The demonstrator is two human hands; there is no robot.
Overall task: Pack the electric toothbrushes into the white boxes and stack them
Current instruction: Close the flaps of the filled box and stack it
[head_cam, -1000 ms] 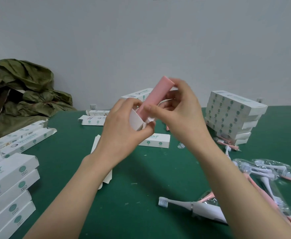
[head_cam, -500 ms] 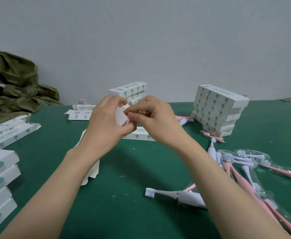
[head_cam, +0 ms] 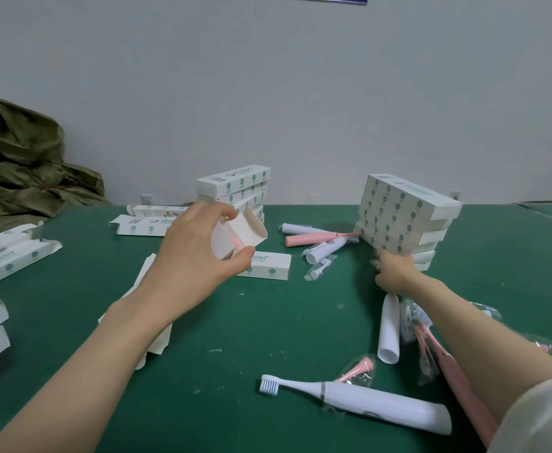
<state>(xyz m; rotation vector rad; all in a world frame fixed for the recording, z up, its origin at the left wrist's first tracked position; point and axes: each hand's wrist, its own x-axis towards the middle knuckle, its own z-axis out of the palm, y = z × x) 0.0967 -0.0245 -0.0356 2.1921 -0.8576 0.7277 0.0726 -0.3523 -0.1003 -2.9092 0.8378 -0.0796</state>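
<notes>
Toothbrushes lie loose across the green, felt-like table [head_cam: 235, 338]. A glossy white toothbrush [head_cam: 376, 403] with a bristled head lies nearest you, and a smooth tubular white handle [head_cam: 389, 331] lies just beyond it. A matte pink handle [head_cam: 313, 238] rests further back, its thin neck reaching to the foot of the right stack [head_cam: 405, 217]. That stack is built of long, flat white cardboard boxes printed with rows of green dots, piled unevenly. A lower centre stack [head_cam: 235, 188] of the same boxes sits behind your left hand, and one closed box [head_cam: 268, 264] lies flat on the table just beside that hand.

Your left hand [head_cam: 199, 256] is raised over the table, with the forearm stretching in from the lower left. Its fingers curl over the top of the open box [head_cam: 238, 232] and the thumb presses up from beneath, so the box is firmly gripped. The box's end faces you with its plain card flap lifted, and a sliver of pink shows inside.

Your right hand [head_cam: 393, 273] reaches far forward to the base of the right stack, knuckles up and fingers curled. Their tips are hidden against the boxes, so you cannot tell whether they hold anything.
</notes>
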